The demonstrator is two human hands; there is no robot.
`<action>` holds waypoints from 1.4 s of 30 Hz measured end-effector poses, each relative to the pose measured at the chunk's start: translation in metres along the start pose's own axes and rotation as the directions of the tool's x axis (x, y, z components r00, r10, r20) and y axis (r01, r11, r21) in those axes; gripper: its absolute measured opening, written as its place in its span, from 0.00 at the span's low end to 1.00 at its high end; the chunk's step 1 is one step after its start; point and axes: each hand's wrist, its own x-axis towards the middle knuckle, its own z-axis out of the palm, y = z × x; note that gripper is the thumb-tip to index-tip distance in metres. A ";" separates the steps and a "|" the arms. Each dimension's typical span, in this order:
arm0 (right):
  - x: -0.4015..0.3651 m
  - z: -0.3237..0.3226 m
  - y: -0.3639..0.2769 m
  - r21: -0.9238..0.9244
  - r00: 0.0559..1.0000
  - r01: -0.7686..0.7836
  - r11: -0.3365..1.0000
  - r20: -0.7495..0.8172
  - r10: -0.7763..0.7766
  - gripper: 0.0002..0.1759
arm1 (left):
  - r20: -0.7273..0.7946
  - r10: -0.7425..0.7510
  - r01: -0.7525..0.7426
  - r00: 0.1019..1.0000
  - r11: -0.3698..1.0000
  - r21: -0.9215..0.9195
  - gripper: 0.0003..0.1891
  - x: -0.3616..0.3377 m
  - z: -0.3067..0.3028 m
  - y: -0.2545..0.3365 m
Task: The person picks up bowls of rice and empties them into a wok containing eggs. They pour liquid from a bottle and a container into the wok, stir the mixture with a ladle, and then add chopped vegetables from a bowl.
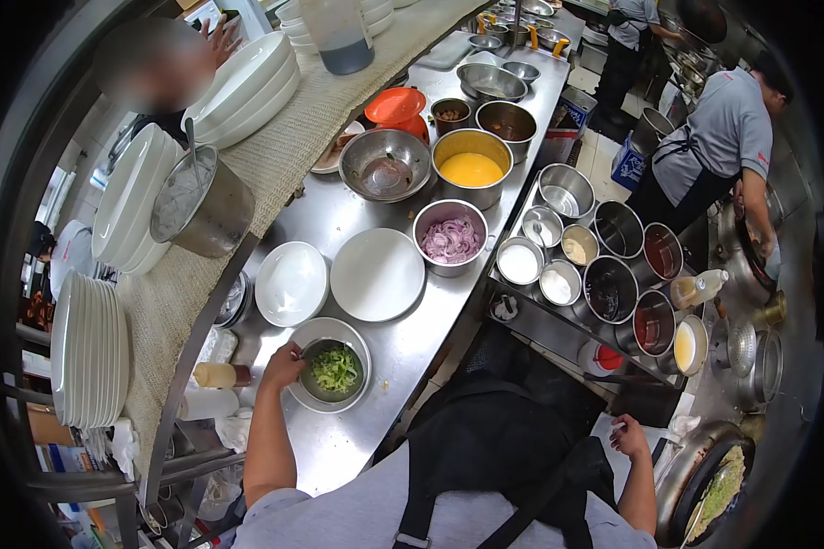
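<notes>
My left hand (pixel 285 364) is at the left rim of a metal bowl (pixel 358 370) holding chopped green vegetables (pixel 334 368), its fingers closed on the rim. That bowl sits inside a white bowl (pixel 331 327) on the steel counter (pixel 325 446). Just above are a white oval plate (pixel 291 284) and a round white plate (pixel 377 274). Sliced purple onion (pixel 450 241) fills a metal pot farther right. My right hand (pixel 628 436) hangs at the lower right with its fingers curled, near a wok (pixel 719 485) with food in it; whether it holds anything is too small to tell.
A pot of yellow liquid (pixel 471 169) and a metal bowl (pixel 384 165) stand farther back. Seasoning containers (pixel 561 282) line the right. A co-worker (pixel 719 137) bends over the stove. Stacked plates (pixel 92 352) and an ice container (pixel 220 215) stand on the left shelf.
</notes>
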 end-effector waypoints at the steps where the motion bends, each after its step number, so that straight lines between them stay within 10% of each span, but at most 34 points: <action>1: 0.000 0.000 0.001 0.015 1.000 -0.003 1.000 0.002 0.003 0.13 | 0.015 -0.017 0.017 1.000 0.999 -0.043 0.13 -0.004 -0.001 0.005; 6: -0.010 -0.008 0.010 0.134 0.998 -0.060 0.989 -0.006 0.061 0.15 | 0.084 0.047 -0.037 0.995 0.992 -0.118 0.12 -0.018 -0.010 0.018; 8: 0.018 -0.019 0.104 0.157 0.992 0.123 0.980 -0.046 -0.117 0.14 | 0.053 0.066 -0.062 0.996 0.995 -0.075 0.12 -0.045 -0.010 0.004; 10: -0.024 -0.026 0.044 0.146 0.984 -0.178 0.973 0.023 0.177 0.14 | 0.058 0.013 -0.006 0.998 0.992 -0.122 0.14 -0.045 -0.031 0.067; 14: -0.028 -0.041 0.094 0.146 0.986 -0.151 0.978 -0.047 0.160 0.15 | -0.119 0.211 -0.208 0.970 0.977 0.037 0.15 -0.042 -0.035 0.129; 18: -0.044 -0.029 0.117 0.156 0.979 -0.082 0.984 -0.172 0.109 0.14 | 0.012 0.442 -0.418 0.897 0.856 -0.304 0.12 -0.041 0.004 0.220; 27: -0.134 -0.028 0.142 0.407 0.967 -0.116 0.906 -0.160 0.196 0.13 | 0.307 0.589 -0.204 0.748 0.643 -0.738 0.38 -0.091 0.158 0.326; 32: -0.155 -0.076 0.220 0.572 0.918 0.117 0.812 -0.375 0.131 0.18 | 0.497 0.470 -0.076 0.729 0.778 -0.624 0.31 -0.136 0.256 0.348; 36: -0.239 -0.129 0.245 0.211 0.757 0.173 0.962 -0.653 0.007 0.15 | 0.530 0.551 -0.070 0.645 0.733 -0.677 0.24 -0.218 0.346 0.391; 39: -0.297 -0.178 0.282 0.317 0.463 0.195 0.928 -0.864 0.198 0.16 | 0.513 0.480 -0.100 0.712 0.792 -0.603 0.27 -0.207 0.412 0.386; 42: -0.335 -0.205 0.333 0.299 0.183 -0.229 0.926 -0.922 0.342 0.16 | 0.504 0.451 -0.143 0.737 0.832 -0.536 0.26 -0.249 0.451 0.406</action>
